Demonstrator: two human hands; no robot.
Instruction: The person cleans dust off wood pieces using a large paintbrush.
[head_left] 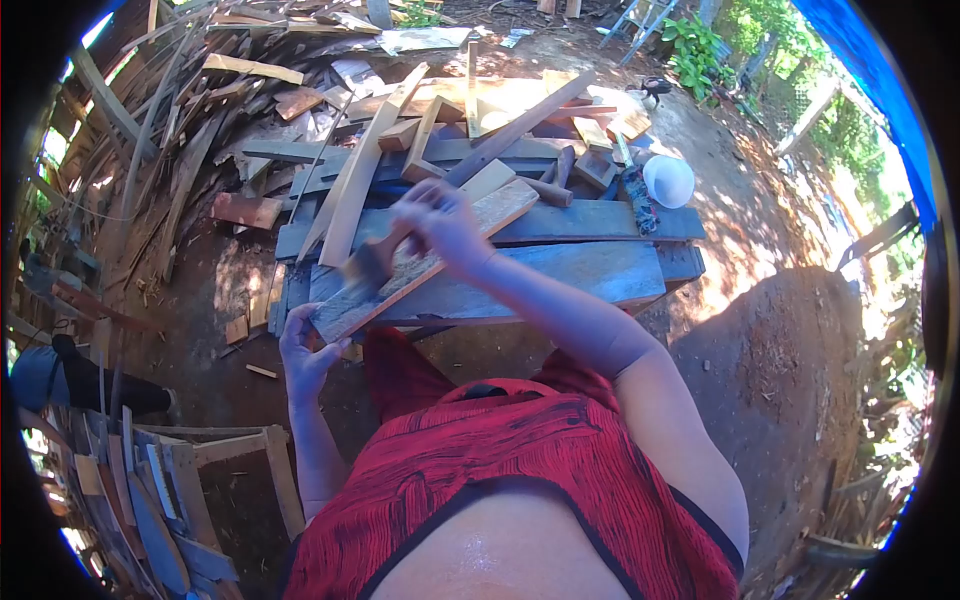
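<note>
My left hand (pixel 305 350) grips the near end of a wooden board (pixel 450 245), thumb on one side and fingers on the other. The board slants up to the right across the plank bench (pixel 580 275). My right hand (pixel 442 225) is closed around the handle of a wide brush (pixel 370 266), smeared by motion. The brush's bristle end is over the board's face near my left hand, and it seems to touch it.
Loose timber pieces (pixel 470 95) lie across the far side of the bench. A white container (pixel 668 182) stands at its right. Scrap wood (pixel 190 110) is heaped at the left. Behind, a small black animal (pixel 655 88) stands near a ladder (pixel 640 22).
</note>
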